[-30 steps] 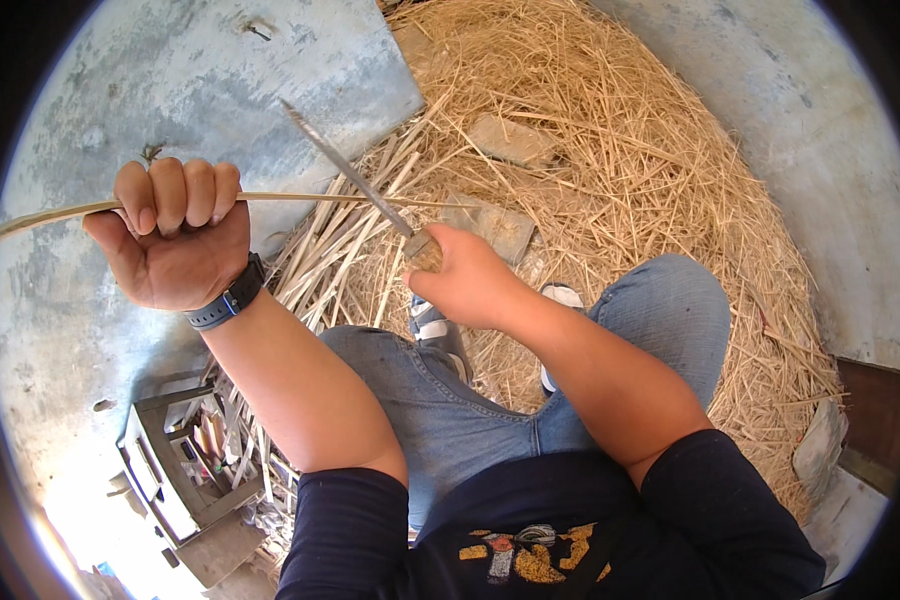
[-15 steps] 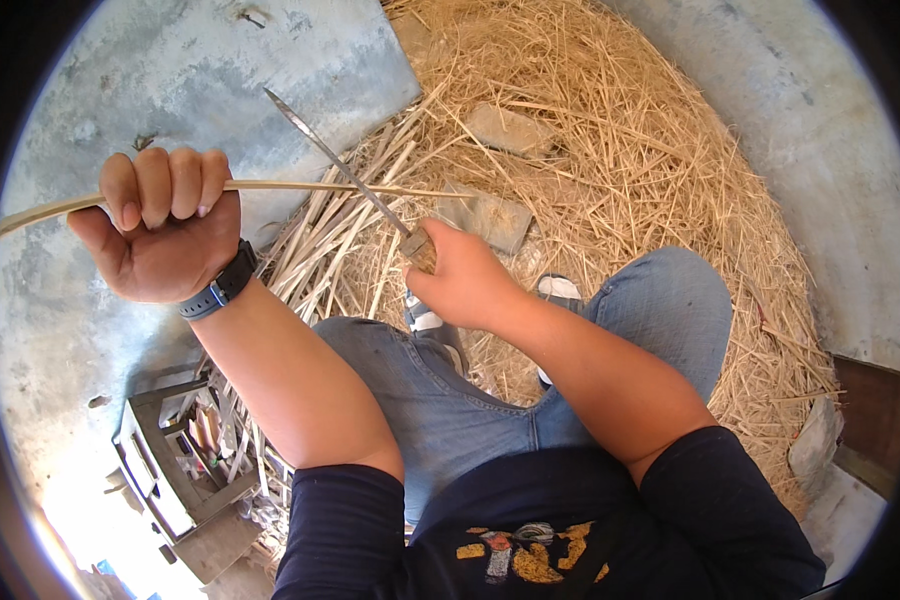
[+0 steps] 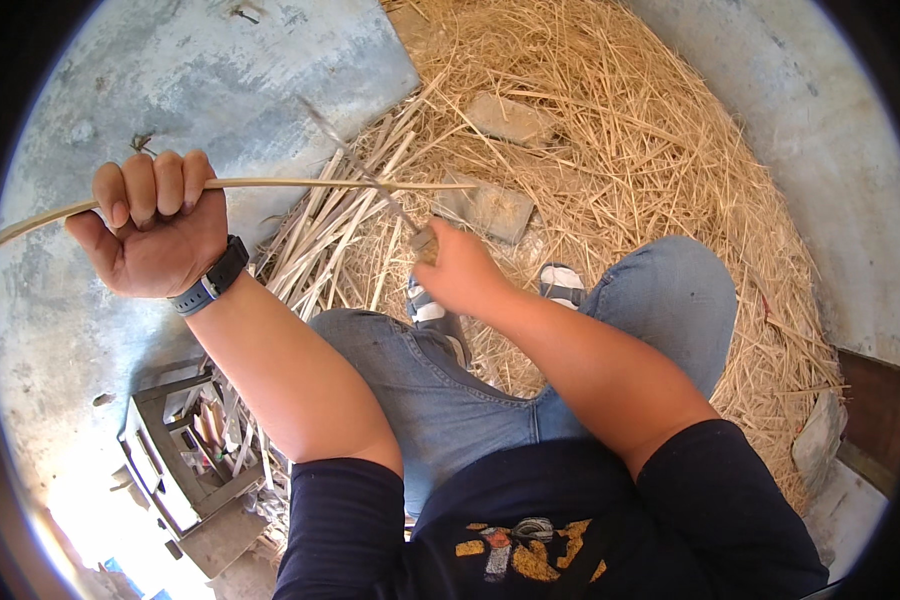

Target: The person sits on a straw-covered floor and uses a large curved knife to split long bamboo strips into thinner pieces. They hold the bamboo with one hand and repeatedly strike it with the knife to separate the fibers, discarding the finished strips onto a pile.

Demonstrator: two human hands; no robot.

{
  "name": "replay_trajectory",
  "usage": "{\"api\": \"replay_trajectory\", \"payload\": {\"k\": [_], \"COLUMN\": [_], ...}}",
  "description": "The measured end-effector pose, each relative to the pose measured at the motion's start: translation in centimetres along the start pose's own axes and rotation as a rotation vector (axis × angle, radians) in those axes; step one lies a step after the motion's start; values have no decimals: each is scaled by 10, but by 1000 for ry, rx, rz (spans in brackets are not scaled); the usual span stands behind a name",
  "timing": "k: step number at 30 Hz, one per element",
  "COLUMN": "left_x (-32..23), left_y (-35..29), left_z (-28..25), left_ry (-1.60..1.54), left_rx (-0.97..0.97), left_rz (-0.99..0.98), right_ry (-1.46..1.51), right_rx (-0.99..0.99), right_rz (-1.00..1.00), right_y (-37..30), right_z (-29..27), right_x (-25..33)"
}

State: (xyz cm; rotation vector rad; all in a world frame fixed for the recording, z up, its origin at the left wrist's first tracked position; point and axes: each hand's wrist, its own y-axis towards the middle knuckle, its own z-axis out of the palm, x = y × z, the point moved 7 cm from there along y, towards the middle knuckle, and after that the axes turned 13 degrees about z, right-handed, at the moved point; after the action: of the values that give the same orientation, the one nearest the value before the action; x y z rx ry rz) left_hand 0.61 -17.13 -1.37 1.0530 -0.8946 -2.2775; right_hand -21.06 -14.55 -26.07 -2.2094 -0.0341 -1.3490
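Observation:
My left hand is closed round a long, thin, pale strip, bamboo by its look. The strip runs out past the left rim and ends in the middle, over the straw. In my right hand is the short handle of a long, narrow knife. Its blade, slightly blurred, slants up and left and crosses the strip partway between my left hand and the strip's right end. The fingers wrapped round the knife handle are partly hidden.
Straw and shavings cover the floor ahead and right. Loose pale strips lie in a heap beside my left knee. Two flat bricks rest in the straw. A wooden frame with scraps stands lower left. Grey walls rise around.
The knife has shifted right along the strip, and its blade now blurs. My left hand has moved slightly left, still gripping the strip.

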Motion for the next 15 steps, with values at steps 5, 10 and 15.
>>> {"api": "replay_trajectory", "payload": {"k": [5,10,15], "left_x": [-2,-5,3], "left_y": [-2,3,2], "left_z": [-7,1,2], "left_ry": [-44,0,-25], "left_rx": [-7,31,19], "left_rz": [-9,1,-33], "right_ry": [-13,22,20], "right_rx": [3,65,5], "right_rz": [106,-37,179], "right_y": [15,-19,16], "right_z": [-6,-10,4], "right_x": [-13,42,-37]}}
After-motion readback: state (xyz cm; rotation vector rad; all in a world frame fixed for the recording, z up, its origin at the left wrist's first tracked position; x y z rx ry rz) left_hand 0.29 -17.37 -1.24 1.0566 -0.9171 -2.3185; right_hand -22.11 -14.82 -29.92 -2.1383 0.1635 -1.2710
